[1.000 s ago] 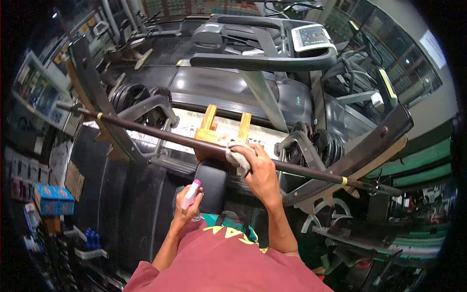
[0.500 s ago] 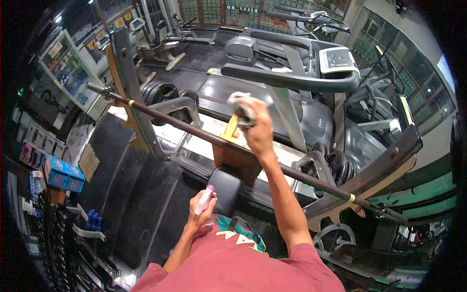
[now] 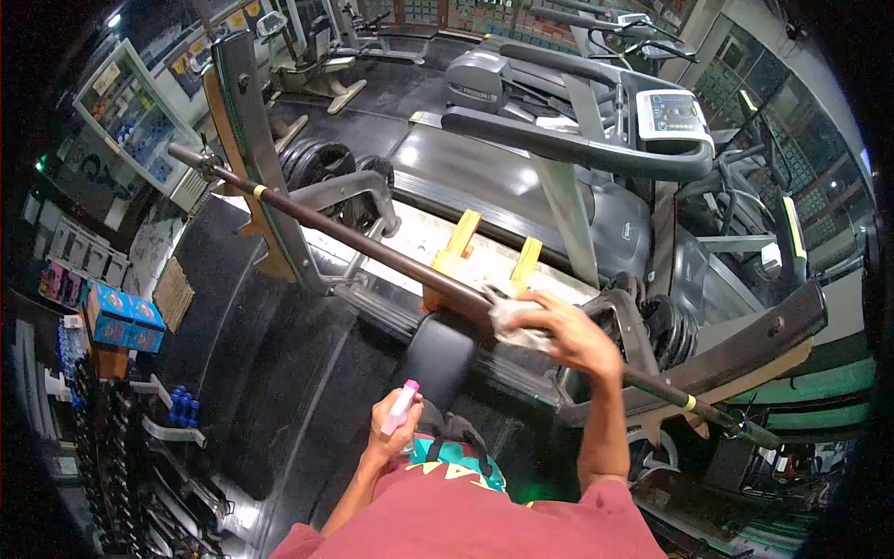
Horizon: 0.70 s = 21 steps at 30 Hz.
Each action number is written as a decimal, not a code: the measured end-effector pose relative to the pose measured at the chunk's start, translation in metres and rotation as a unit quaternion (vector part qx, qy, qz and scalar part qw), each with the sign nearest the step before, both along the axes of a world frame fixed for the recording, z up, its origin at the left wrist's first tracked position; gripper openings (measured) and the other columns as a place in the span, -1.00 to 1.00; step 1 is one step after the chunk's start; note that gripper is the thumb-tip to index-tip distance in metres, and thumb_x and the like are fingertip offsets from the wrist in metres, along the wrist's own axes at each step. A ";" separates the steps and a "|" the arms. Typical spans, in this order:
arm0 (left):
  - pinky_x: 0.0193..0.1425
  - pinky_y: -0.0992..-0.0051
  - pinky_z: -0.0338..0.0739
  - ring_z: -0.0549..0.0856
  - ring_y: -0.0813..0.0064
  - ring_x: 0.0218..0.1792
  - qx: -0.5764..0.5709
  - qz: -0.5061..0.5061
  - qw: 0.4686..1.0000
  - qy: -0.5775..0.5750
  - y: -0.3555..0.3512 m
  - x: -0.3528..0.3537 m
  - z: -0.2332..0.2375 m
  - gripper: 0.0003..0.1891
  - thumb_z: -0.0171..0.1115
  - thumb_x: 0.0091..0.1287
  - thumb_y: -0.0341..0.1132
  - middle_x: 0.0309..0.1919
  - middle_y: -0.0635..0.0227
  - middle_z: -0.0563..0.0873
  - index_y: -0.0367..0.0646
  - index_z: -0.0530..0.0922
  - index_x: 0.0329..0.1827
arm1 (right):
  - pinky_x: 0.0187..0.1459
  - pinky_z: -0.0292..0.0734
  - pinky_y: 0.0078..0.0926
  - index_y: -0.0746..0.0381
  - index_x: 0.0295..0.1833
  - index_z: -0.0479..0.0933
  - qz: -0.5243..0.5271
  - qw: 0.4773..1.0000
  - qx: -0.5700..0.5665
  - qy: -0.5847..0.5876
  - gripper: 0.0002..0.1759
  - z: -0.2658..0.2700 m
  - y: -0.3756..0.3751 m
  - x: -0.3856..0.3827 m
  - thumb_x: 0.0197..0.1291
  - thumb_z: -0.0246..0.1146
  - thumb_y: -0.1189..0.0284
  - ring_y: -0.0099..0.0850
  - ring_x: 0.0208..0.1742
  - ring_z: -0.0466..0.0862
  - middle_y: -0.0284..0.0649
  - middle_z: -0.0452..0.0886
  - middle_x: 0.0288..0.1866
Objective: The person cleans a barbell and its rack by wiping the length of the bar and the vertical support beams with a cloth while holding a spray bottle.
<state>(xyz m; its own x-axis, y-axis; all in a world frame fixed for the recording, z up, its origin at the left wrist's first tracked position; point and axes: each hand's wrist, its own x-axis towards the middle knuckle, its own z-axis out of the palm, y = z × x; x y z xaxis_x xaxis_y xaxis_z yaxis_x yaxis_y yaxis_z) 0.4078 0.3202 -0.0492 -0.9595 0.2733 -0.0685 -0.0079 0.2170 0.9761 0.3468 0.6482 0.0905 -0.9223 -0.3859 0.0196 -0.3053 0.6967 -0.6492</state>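
A long dark barbell [image 3: 354, 237] lies across the uprights of a bench rack. My right hand [image 3: 573, 337] holds a pale crumpled cloth [image 3: 518, 321] against the bar, right of its middle. Lower down, my left hand [image 3: 396, 421] is wrapped round a small spray bottle [image 3: 401, 406] with a pink top. Under the bar is the black bench pad [image 3: 441, 356], just beyond my left hand. Yellow wooden pieces [image 3: 463, 233] stand behind the bar.
A treadmill [image 3: 475, 172] stands beyond the rack. Weight plates [image 3: 317, 166] hang by the left upright [image 3: 253, 140], and more sit near the right upright [image 3: 745, 349]. Blue boxes [image 3: 126, 320] and a dumbbell rack are at the left.
My right hand has come down and to the right with the cloth, from above the bar onto it. My left hand still holds the bottle. The view has shifted slightly.
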 end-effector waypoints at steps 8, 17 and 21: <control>-0.41 0.56 0.54 0.67 0.61 -0.47 -0.006 -0.037 0.999 0.021 -0.023 -0.035 -0.003 -0.84 0.27 0.25 -0.53 -0.39 0.32 0.70 -0.32 0.58 -0.11 | 0.23 0.47 -0.26 0.12 0.10 0.61 -0.231 0.968 -0.054 0.086 -0.48 0.034 -0.010 -0.019 -0.06 0.21 0.68 -0.05 0.17 0.59 -0.01 0.58 0.12; -0.37 0.39 0.54 0.67 0.27 -0.49 -0.024 -0.075 0.996 0.038 -0.027 -0.088 0.021 -0.83 0.18 0.11 -0.54 -0.48 0.17 0.65 -0.30 0.59 -0.22 | 0.38 0.24 -0.08 0.00 -0.16 0.69 -0.032 0.924 0.286 0.252 -0.75 -0.035 -0.194 -0.088 0.01 0.25 0.31 -0.19 0.46 0.31 -0.11 0.27 0.50; -0.36 0.36 0.53 0.66 0.22 -0.49 -0.036 -0.106 0.993 0.039 -0.044 -0.102 0.006 -0.85 0.16 0.11 -0.57 -0.48 0.18 0.64 -0.29 0.57 -0.25 | 0.39 0.23 -0.09 0.09 -0.22 0.71 -0.021 0.940 0.233 0.250 -0.75 -0.044 -0.184 -0.085 0.08 0.21 0.25 -0.18 0.50 0.25 -0.13 0.23 0.53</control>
